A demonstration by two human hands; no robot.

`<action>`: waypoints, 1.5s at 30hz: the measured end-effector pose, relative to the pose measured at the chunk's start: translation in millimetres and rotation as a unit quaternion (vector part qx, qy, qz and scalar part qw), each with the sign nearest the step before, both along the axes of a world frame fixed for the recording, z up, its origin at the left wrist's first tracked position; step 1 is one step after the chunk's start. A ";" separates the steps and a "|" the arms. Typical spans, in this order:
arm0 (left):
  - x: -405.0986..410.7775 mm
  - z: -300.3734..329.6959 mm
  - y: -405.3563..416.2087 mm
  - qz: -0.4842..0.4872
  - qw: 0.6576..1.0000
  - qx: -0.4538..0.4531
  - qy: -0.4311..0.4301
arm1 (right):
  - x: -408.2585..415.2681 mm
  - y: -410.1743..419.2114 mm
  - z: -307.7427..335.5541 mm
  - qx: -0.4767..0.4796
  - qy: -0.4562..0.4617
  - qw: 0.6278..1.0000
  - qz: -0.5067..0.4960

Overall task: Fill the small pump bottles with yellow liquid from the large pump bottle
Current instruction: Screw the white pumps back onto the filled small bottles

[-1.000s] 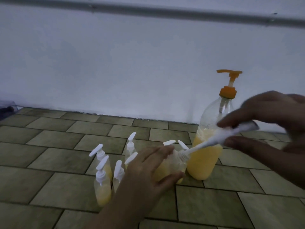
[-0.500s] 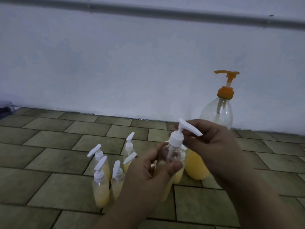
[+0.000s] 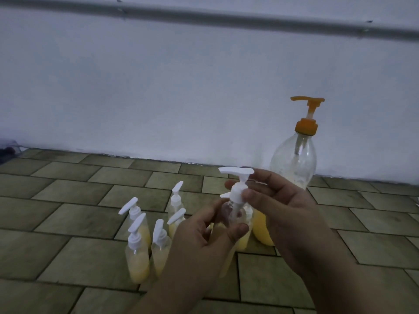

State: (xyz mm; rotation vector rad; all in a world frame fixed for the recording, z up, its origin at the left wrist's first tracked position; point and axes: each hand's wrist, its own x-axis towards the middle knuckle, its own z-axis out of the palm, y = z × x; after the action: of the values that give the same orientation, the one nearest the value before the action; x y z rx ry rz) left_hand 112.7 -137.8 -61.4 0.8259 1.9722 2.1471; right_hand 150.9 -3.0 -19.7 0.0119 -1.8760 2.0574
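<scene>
My left hand (image 3: 204, 236) grips a small clear bottle (image 3: 235, 219) with yellow liquid in its lower part, held above the floor. My right hand (image 3: 278, 207) pinches the collar of a white pump head (image 3: 237, 184) that sits on that bottle's neck, its tube down inside. The large clear bottle (image 3: 294, 168) with an orange pump (image 3: 307, 116) stands behind my right hand, yellow liquid low in it. Several small filled bottles with white pumps (image 3: 138, 252) stand in a cluster to the left.
Everything stands on a floor of greenish-brown tiles (image 3: 68, 223) that meets a pale wall (image 3: 181, 87). A grey pipe (image 3: 204, 18) runs along the wall's top. A dark object (image 3: 8, 149) lies at the far left edge.
My right hand has brought the white pump head from the right, slid its tube into the small bottle and set the head on the neck. My left hand has lifted the bottle slightly.
</scene>
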 end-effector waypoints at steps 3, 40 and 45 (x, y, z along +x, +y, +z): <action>4.3 1.3 1.4 -0.008 1.000 -0.015 0.000 | 0.9 1.9 -3.4 0.050 0.008 0.998 -0.046; 2.2 -23.2 34.3 0.051 0.994 -0.090 -0.020 | 0.7 12.7 -32.3 -0.045 -0.054 0.989 -0.128; 0.1 -29.4 39.8 0.042 0.994 -0.096 -0.044 | 3.2 16.0 -38.1 0.018 -0.084 0.990 -0.109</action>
State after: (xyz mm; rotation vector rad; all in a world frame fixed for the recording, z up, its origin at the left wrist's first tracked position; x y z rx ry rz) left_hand 112.8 -98.0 -90.8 0.6193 2.1601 1.9580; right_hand 154.1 13.0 -57.7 -0.3532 -1.9150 1.9273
